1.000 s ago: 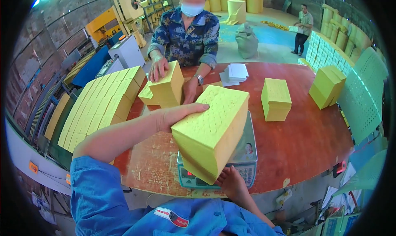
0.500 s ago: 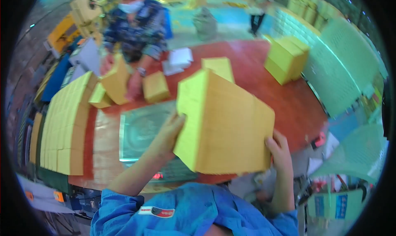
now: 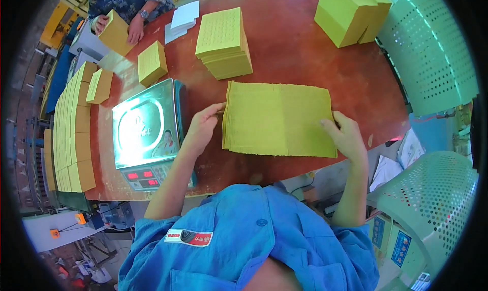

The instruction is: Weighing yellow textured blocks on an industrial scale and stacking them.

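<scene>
Both hands hold a rectangular yellow block that looks like stacked paper [image 3: 279, 119], just over the front part of the red table. A faint line runs down the middle of its top face. My left hand [image 3: 202, 125] is closed at the block's left edge, its fingertips partly hidden there. At the other end, my right hand [image 3: 347, 135] grips the right edge, thumb lying on top and the other fingers mostly out of sight. Left of my left forearm sits a scale [image 3: 144, 131] with a shiny metal plate and a lit red display.
A stack of yellow paper [image 3: 222, 39] stands beyond the held block. A smaller yellow block [image 3: 152, 63] and white sheets [image 3: 184, 17] lie near a co-worker's hands [image 3: 136, 29]. Yellow blocks line the left edge [image 3: 81, 148]. A large yellow block [image 3: 348, 16] and perforated green chairs [image 3: 427, 204] are at right.
The yellow block has gone from raised and tilted to lying nearly flat and lower, both hands still on its ends. My view has tipped downward. The co-worker still handles a yellow block.
</scene>
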### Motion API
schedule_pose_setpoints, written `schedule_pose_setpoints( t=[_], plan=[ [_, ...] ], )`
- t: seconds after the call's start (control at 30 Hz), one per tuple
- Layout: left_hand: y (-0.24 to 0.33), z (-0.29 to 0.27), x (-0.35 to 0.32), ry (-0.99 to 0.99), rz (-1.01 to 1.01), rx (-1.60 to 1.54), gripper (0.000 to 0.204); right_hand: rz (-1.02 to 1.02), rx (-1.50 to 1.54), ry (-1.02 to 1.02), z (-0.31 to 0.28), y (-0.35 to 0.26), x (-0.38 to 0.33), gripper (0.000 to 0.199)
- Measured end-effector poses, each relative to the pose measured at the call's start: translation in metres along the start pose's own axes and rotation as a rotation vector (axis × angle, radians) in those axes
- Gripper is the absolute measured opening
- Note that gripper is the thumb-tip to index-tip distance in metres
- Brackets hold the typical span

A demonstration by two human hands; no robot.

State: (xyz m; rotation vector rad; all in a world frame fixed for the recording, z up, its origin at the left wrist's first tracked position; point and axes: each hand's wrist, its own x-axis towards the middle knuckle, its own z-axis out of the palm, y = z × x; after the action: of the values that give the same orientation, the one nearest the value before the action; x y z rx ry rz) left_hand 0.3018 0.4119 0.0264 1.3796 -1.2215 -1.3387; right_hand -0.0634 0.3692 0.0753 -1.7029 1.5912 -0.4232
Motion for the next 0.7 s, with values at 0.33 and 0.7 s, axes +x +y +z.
schedule_pose_setpoints(
  t=[0.33,0.7],
  plan=[
    [-0.026,0.029,0.009,0.265,-0.03,0.003,0.038,-0.041,0.52,-0.058,0.035,-0.003,-0.008,0.046],
    [0.003,0.021,-0.045,0.105,0.152,-0.571,0.057,-0.325,0.717,0.084,0.068,0.025,-0.011,0.092]
  ],
)
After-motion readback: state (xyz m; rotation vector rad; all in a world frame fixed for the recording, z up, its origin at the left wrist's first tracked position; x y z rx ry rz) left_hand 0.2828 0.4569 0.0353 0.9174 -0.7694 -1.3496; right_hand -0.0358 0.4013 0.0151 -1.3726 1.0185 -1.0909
